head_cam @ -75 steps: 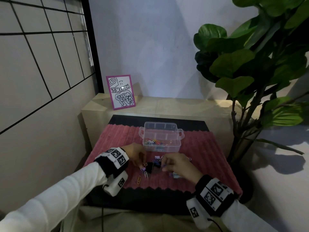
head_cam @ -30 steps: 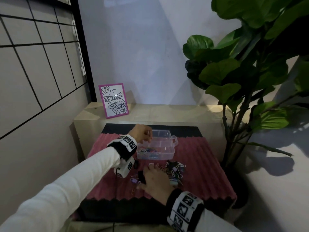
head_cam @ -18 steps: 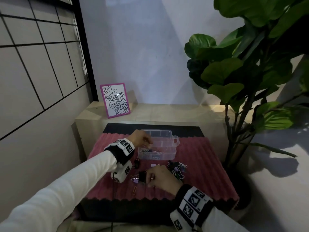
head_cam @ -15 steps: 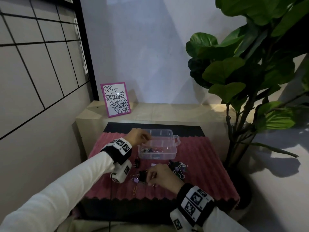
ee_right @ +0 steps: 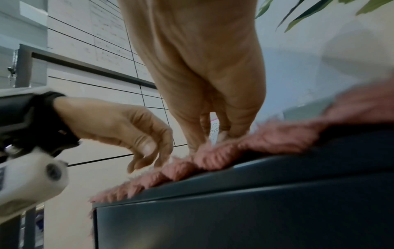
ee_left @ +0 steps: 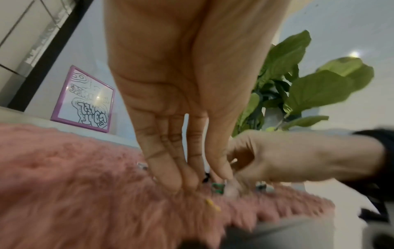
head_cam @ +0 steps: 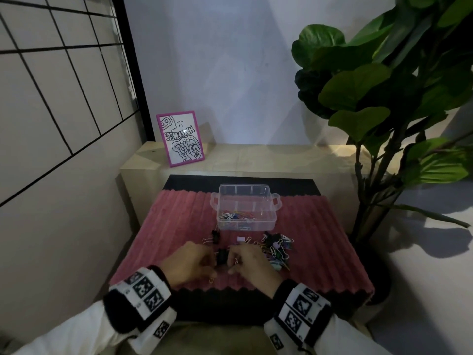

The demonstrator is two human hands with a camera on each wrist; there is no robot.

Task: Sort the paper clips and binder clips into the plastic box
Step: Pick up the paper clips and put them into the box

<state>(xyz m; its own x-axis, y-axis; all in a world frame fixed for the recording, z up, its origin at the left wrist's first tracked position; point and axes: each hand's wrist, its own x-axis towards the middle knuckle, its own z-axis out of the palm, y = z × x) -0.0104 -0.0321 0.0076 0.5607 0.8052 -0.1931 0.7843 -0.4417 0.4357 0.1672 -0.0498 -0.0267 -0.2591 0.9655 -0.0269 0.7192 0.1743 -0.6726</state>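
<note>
A clear plastic box point(head_cam: 271, 221) stands on the pink rug point(head_cam: 163, 242), with colourful paper clips point(head_cam: 235, 216) in its front compartment. A mixed pile of clips point(head_cam: 277, 246) lies in front of the box to the right. A black binder clip point(head_cam: 215, 235) lies to the left. Another black binder clip point(head_cam: 222, 256) sits between my hands. My right hand point(head_cam: 249, 262) curls its fingers and pinches that clip's right side. My left hand point(head_cam: 189, 262) reaches down with nearly straight fingers point(ee_left: 181, 183) touching the rug beside it. A yellow paper clip point(ee_left: 213, 204) lies just in front.
A pink-framed drawing point(head_cam: 181, 138) leans on the wooden ledge behind the rug. A big leafy plant point(head_cam: 384, 80) stands to the right. The rug's front edge point(ee_right: 170, 171) overhangs a dark cabinet point(ee_right: 255, 210). A gridded wall panel point(head_cam: 51, 98) stands on the left.
My left hand has come back from over the box to the front of the rug, beside my right hand. My right hand has stayed at the black binder clip.
</note>
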